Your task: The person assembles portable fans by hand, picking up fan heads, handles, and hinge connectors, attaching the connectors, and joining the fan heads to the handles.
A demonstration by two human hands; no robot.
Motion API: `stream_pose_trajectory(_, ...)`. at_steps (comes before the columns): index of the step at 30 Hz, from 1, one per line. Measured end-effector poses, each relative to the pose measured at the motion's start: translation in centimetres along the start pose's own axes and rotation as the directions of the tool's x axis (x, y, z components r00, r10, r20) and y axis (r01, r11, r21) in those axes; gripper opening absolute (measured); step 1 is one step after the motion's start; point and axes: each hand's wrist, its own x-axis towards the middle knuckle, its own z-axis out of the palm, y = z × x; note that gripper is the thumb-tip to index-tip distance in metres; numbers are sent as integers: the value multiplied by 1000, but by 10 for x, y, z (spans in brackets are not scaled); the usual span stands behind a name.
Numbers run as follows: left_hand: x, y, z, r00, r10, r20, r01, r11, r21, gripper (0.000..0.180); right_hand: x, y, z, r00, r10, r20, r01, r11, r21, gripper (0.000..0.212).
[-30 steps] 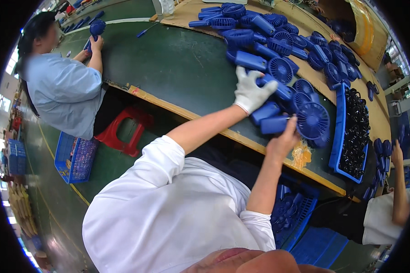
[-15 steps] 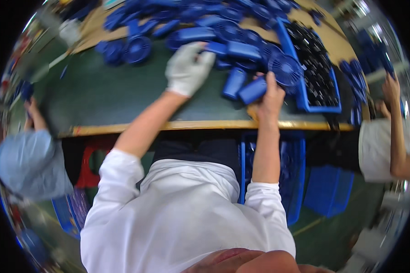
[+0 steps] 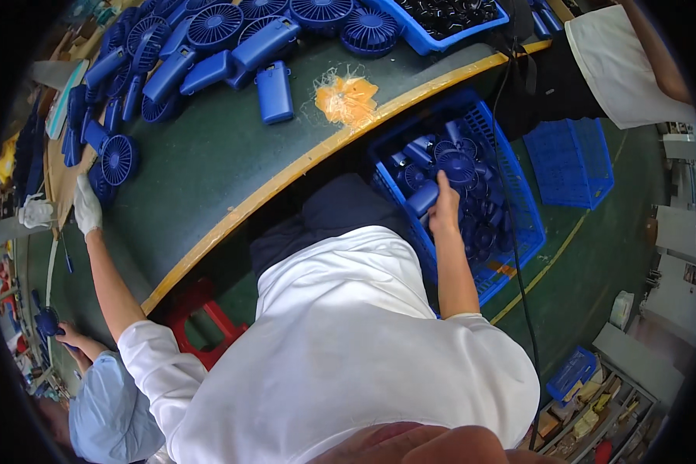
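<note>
My right hand [image 3: 444, 210], bare, is closed on a blue handheld fan [image 3: 455, 165], with a round grille and a short boxy handle. It holds this fan over a blue crate [image 3: 532, 232] beside my right leg, where many similar fans lie loosely piled. Far to the left, my left hand [image 3: 87, 205] in a white glove reaches over the table. Its fingers are stretched out beside another blue fan [image 3: 118, 159] at the edge of a heap; whether they touch it I cannot tell. A lone blue fan handle [image 3: 274, 93] lies nearer the table's middle.
The green table [image 3: 209, 166] has a yellow front edge. A blue bin [image 3: 441, 42] of small black parts stands on it, near an orange patch [image 3: 346, 99]. A black cable [image 3: 518, 271] hangs past the crate. A red stool [image 3: 205, 317] and co-workers sit at both sides.
My right hand has carried the fan from the tabletop down over the crate. My left hand has left the middle of the heap and moved far left. The whole view has turned.
</note>
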Motion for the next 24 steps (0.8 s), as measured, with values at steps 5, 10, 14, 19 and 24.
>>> stream_pose_trajectory(5,3,-6,-5,922,314,227,-378,857,349,36,79,33,-58,988,145,-49,-91,812,577,49)
stream_pose_trajectory(10,-45,-16,-43,845,502,187,-535,782,320,36,80,49,-49,965,155,-211,-48,896,440,43)
stream_pose_trajectory(14,-98,19,-71,946,193,262,-254,941,224,47,3,-15,25,931,-304,201,300,953,53,18)
stream_pose_trajectory(19,-118,80,-72,937,341,78,-350,921,173,33,-26,-142,111,380,-803,459,912,407,-45,17)
stream_pose_trajectory(24,-142,164,-73,893,449,-27,-425,862,275,44,2,-266,185,59,-836,545,876,-218,-431,25)
